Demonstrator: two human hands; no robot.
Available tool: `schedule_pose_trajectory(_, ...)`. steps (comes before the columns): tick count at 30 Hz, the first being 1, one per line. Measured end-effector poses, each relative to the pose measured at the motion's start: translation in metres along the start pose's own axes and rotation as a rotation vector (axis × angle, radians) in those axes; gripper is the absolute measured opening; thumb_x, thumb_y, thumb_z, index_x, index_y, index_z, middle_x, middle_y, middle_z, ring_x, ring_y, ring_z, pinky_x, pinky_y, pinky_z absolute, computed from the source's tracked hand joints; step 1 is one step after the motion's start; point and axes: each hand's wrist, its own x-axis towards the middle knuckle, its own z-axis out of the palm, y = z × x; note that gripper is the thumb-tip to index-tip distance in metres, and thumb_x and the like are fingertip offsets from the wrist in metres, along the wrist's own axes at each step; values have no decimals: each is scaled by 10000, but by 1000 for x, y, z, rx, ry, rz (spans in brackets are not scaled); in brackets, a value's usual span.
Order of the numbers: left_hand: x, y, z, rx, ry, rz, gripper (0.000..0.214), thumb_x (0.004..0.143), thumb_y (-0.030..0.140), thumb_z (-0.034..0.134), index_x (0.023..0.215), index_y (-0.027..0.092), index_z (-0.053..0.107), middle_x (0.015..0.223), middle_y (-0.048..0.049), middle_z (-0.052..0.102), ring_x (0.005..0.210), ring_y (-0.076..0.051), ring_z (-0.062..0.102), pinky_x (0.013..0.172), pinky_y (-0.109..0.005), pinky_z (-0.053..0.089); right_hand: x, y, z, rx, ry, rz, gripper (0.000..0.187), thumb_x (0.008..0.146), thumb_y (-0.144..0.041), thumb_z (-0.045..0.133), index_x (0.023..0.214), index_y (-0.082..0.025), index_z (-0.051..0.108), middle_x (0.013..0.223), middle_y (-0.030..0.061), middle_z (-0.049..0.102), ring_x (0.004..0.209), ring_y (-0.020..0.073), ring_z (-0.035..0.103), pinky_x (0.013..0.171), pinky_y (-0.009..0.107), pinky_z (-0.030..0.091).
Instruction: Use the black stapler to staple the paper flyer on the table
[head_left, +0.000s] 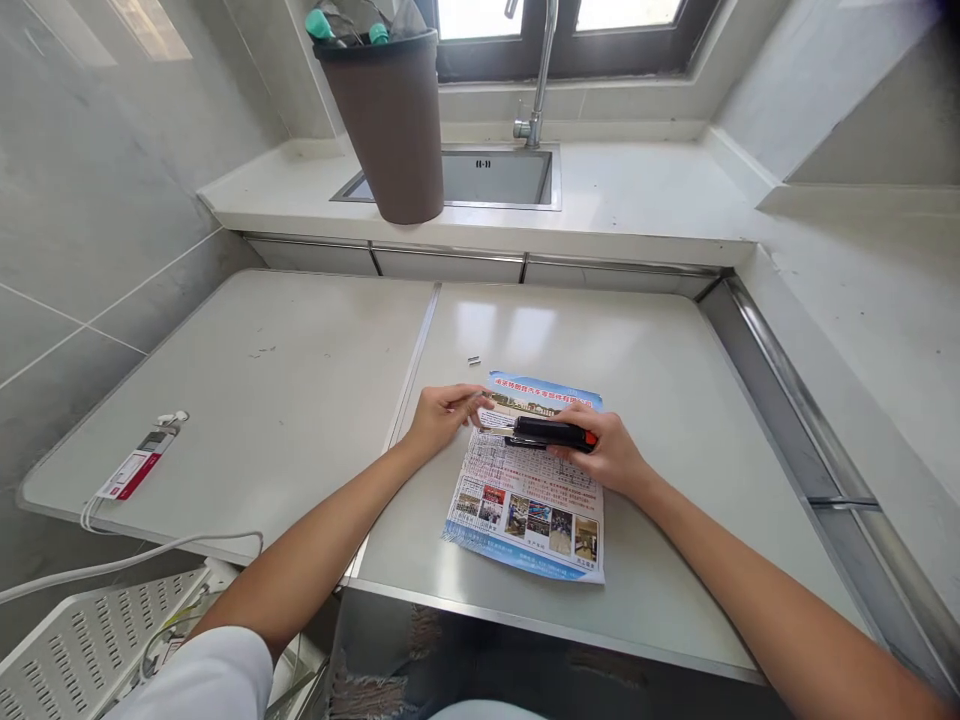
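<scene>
A black stapler (551,433) with a red patch at one end is gripped in my right hand (600,445), above the printed leaflet (525,540). A thin metal part sticks out of the stapler's left end. My left hand (448,410) is closed in a pinch beside that metal part, over the leaflet's upper left edge. What its fingertips hold is too small to make out. Two short strips of staples (473,361) lie on the table just beyond my left hand. Colourful pictures and red and blue print cover the leaflet.
The pale folding table (315,400) has a seam down its middle. On its left lies a white and red power strip (139,465) with a cable. Behind, a brown bin (394,130) stands at the sink (499,178), near a tap (536,100). A white slatted rack (97,630) is at lower left.
</scene>
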Motion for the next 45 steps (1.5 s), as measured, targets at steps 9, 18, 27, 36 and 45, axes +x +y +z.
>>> schedule_pose_trajectory(9,-18,12,10,636,-149,844,134,987,308,655,1056,198,687,722,-11,728,596,-106,651,570,-221,463,-6,-34,4,-416,212,-667,279,903,-269,755,1176,-270,693,1305,78,711,1099,249,659,954,458,522)
schedule_pose_trajectory(18,-23,20,18,676,-357,934,115,1025,299,586,1007,192,625,725,-7,685,625,-117,651,573,-226,472,-10,-50,13,-514,100,-962,189,923,-156,718,1082,-258,733,1204,29,756,1061,167,690,881,335,604)
schedule_pose_trajectory(27,-12,11,5,725,-74,669,172,1014,356,603,955,206,664,762,-12,720,609,-120,630,602,-254,478,0,-15,-11,-346,506,-369,238,920,-180,660,1119,-283,742,1092,49,773,977,247,698,864,461,578)
schedule_pose_trajectory(36,17,-14,-9,1050,25,74,441,985,367,549,1395,211,586,1393,-155,566,1262,-338,519,1080,-504,429,10,79,-57,-322,486,395,317,803,-247,602,1071,-192,761,1079,95,739,981,275,614,962,470,501)
schedule_pose_trajectory(45,50,-27,-34,828,-18,-19,510,956,374,561,1429,181,558,1358,-153,590,1102,-263,616,1025,-457,491,12,58,-50,-353,693,160,227,888,-283,607,1030,-198,763,1053,108,617,1027,281,592,993,499,507)
